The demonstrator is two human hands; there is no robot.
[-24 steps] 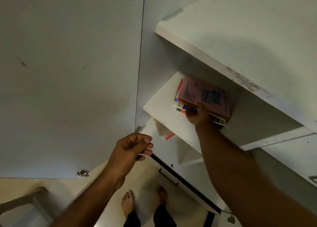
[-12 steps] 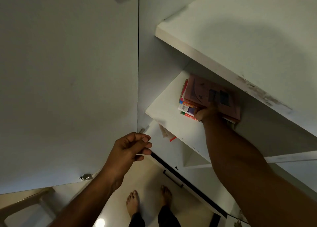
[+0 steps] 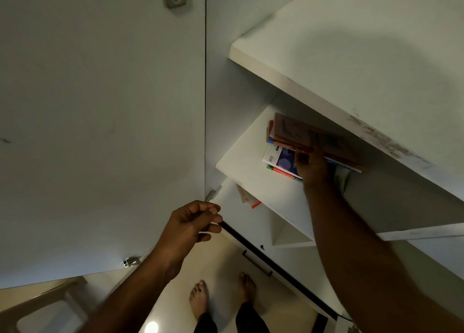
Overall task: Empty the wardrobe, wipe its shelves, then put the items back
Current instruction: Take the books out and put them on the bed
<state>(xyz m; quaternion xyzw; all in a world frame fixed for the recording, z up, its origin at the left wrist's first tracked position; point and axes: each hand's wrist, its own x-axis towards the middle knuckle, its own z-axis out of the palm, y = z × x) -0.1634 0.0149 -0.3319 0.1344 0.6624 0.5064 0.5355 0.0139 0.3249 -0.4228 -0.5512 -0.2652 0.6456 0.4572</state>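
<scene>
Books sit on the middle shelf of the white wardrobe.

The right hand [image 3: 313, 165] grips the flat pile of colourful paper books [image 3: 301, 146] on the white wooden middle shelf [image 3: 241, 167], under the pink top one. The left hand [image 3: 190, 228] hangs in front with fingers loosely curled, holding nothing. The top shelf [image 3: 351, 63] looks bare. A few papers [image 3: 247, 198] lie on the shelf below. I think emptying or refilling is only partly done; I cannot tell which.

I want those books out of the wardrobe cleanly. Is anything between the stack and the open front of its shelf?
Nothing visible. The right hand already grips the stack of books, and the shelf in front of it lies bare to its front edge. The upper shelf overhangs the stack without blocking the front.
</scene>
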